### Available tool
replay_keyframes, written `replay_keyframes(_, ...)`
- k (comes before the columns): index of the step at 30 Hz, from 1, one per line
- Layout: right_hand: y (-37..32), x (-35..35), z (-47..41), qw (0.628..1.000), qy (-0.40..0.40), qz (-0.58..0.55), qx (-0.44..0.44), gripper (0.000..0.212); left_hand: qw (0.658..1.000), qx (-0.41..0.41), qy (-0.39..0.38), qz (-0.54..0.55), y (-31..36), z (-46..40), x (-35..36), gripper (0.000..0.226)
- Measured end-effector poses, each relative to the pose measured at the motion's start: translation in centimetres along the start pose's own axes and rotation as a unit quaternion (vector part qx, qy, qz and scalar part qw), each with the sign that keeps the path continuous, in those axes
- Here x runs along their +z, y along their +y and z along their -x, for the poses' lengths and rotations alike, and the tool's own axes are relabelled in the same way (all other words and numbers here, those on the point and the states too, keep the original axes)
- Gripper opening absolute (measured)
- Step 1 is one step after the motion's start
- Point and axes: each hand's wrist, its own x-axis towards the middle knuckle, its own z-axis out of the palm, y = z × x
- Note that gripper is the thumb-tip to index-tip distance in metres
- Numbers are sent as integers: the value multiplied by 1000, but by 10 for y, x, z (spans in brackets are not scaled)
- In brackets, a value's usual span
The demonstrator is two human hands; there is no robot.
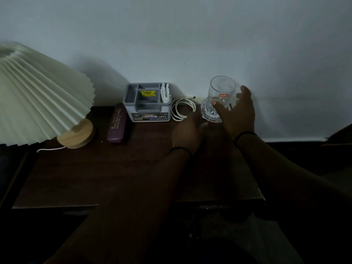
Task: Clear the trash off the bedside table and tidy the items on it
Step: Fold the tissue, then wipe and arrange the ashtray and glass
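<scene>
Desk [95,174] clutter looks mostly sorted already: no wrappers or scraps show on its dark top, so the trash step seems done, and what remains is squaring up the row along the wall. Taking the grey organiser box [147,103] as landmark: one purple spectacle case [117,123] lies touching its left side, one pleated lamp [38,98] stands further left, one coiled white cable [182,109] lies just right of it, and one empty drinking glass [219,100] stands right of the cable. The right hand [238,113] is cupped around the glass, fingers spread; whether it grips, I cannot tell. The left hand [187,134] rests near the cable, fingers curled, holding nothing visible.
</scene>
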Motion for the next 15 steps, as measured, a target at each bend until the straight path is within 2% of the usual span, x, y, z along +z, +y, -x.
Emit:
replay_keyframes(3, -2, 2, 43, 996, 52, 49, -45, 69, 996, 22, 70, -42, -18, 26, -21, 31)
replay_keyframes(7, -12, 21, 104, 985, -1, 133, -106, 65, 982, 11, 146, -120, -59, 64, -60, 28)
replay_keyframes(9, -24, 38, 130, 971, -47, 184, -144, 72, 968, -31, 181, -173, -81, 85, -85, 25)
replay_keyframes(11, -40, 56, 149, 952, -129, 223, -168, 76, 956, -83, 177, -219, -99, 103, -105, 29)
replay_keyframes(15, -73, 84, 181, 916, -226, 247, -222, 79, 953, -125, 146, -233, -134, 129, -132, 51)
